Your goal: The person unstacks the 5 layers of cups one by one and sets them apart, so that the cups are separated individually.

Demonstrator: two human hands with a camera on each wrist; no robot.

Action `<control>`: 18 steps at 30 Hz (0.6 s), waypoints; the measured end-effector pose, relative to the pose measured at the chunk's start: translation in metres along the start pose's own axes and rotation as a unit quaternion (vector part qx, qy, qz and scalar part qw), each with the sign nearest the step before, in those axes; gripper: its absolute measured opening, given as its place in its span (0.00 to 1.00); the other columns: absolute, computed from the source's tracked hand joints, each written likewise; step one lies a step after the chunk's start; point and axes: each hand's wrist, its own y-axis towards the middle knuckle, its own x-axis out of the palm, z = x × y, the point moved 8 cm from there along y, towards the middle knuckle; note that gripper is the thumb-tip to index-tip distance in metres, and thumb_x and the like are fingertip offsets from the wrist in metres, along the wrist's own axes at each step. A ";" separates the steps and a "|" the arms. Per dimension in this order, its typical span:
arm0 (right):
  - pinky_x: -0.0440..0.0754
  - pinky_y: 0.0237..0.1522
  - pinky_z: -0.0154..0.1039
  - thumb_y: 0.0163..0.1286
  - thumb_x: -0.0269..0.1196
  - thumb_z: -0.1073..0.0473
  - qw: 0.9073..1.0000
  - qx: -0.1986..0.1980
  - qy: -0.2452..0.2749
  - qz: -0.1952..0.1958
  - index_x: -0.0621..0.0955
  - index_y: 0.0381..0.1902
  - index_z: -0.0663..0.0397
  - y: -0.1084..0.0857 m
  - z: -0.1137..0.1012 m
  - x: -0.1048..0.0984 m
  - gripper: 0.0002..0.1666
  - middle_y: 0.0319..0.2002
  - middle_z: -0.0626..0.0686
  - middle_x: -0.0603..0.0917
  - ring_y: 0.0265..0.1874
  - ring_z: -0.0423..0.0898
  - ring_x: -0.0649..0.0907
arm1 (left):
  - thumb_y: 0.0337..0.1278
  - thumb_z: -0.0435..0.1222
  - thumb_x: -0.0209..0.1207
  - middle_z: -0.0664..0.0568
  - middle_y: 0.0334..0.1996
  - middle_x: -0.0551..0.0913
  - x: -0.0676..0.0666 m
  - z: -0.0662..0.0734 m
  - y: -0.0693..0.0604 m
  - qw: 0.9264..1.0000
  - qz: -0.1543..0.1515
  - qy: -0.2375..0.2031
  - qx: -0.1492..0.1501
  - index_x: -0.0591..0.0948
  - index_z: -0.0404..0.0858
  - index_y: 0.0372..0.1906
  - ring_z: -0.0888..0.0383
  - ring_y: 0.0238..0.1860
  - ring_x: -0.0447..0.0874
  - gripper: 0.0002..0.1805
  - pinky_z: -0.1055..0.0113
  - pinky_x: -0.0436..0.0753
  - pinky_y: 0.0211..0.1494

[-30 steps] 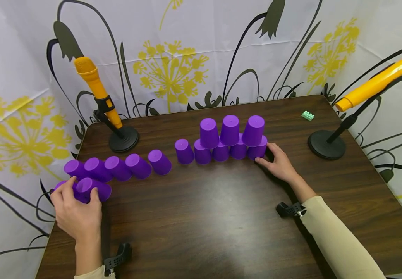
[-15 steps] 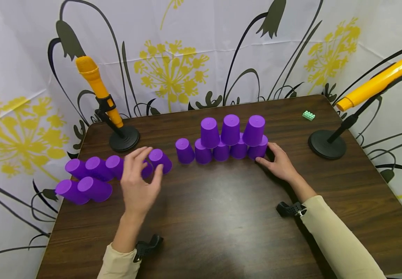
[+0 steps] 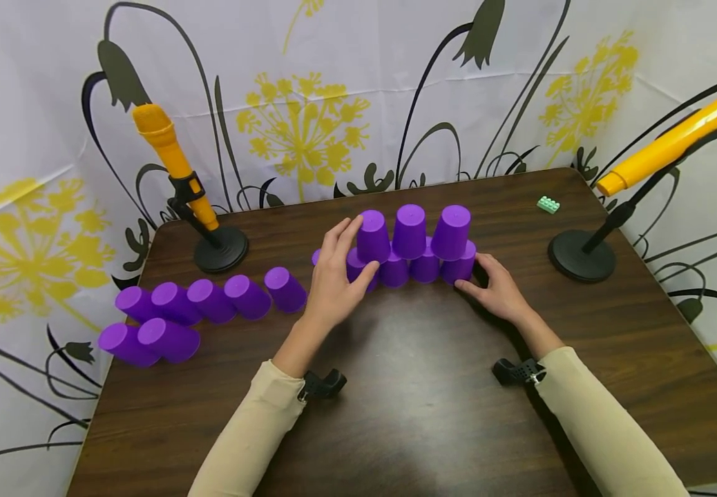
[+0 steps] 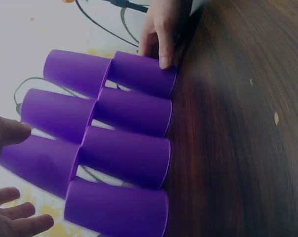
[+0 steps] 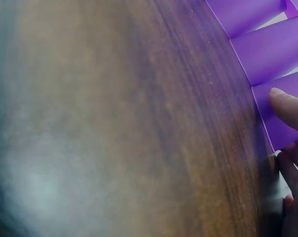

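We list one inverted purple plastic cup, axis vertical, just right of the left hand, grip loosely spread; right hand pinching the lower right-end cup.

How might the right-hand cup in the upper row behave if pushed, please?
The upper cup probably slides or tips easily, perched across two lower cups. Its round, tapering side suggests rolling if it falls.

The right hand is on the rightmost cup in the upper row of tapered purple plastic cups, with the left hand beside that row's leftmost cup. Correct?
Not quite: in the head view, the right hand is on the lower row's rightmost tapered purple plastic cup, not the upper row's. The left hand is indeed beside the upper row's leftmost cup.
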 end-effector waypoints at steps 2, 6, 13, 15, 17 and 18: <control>0.63 0.65 0.60 0.62 0.71 0.56 1.000 0.000 0.000 0.000 0.72 0.65 0.63 0.000 0.000 0.000 0.37 0.60 0.64 0.75 0.63 0.61 0.72 | 0.56 0.39 0.67 0.43 0.68 0.66 0.005 0.001 0.002 1.000 0.016 -0.014 0.006 0.66 0.49 0.73 0.49 0.66 0.69 0.39 0.49 0.73 0.61; 0.63 0.65 0.60 0.62 0.71 0.55 1.000 0.002 0.000 -0.001 0.71 0.65 0.63 -0.001 0.000 0.000 0.37 0.60 0.64 0.75 0.63 0.61 0.71 | 0.55 0.37 0.68 0.45 0.65 0.70 0.011 0.002 0.006 0.998 0.055 -0.029 0.014 0.71 0.46 0.69 0.51 0.63 0.72 0.35 0.54 0.73 0.62; 0.62 0.65 0.60 0.62 0.71 0.56 1.000 0.007 0.000 -0.003 0.71 0.66 0.64 -0.002 0.000 -0.001 0.38 0.61 0.64 0.74 0.64 0.61 0.70 | 0.52 0.35 0.70 0.47 0.58 0.73 0.016 0.001 0.009 0.995 0.101 -0.012 0.014 0.75 0.46 0.64 0.52 0.57 0.76 0.32 0.57 0.76 0.57; 0.62 0.65 0.60 0.62 0.71 0.56 1.000 0.007 -0.002 -0.002 0.71 0.66 0.64 -0.002 0.000 -0.001 0.38 0.61 0.64 0.74 0.64 0.61 0.70 | 0.52 0.34 0.70 0.48 0.57 0.74 0.017 0.001 0.009 0.994 0.107 -0.007 0.014 0.75 0.45 0.63 0.53 0.56 0.76 0.31 0.58 0.76 0.56; 0.63 0.65 0.60 0.62 0.71 0.56 1.000 0.007 -0.003 -0.002 0.71 0.66 0.64 -0.002 0.000 0.000 0.38 0.61 0.64 0.74 0.64 0.61 0.70 | 0.52 0.34 0.70 0.48 0.56 0.74 0.017 0.001 0.009 0.994 0.110 -0.009 0.014 0.75 0.45 0.62 0.53 0.55 0.77 0.30 0.58 0.77 0.55; 0.63 0.65 0.60 0.62 0.71 0.56 1.000 0.007 -0.003 -0.002 0.71 0.66 0.64 -0.001 0.000 0.000 0.38 0.61 0.64 0.74 0.64 0.61 0.70 | 0.52 0.34 0.70 0.48 0.56 0.74 0.016 0.001 0.008 0.993 0.112 -0.013 0.014 0.75 0.45 0.62 0.54 0.54 0.77 0.30 0.58 0.78 0.53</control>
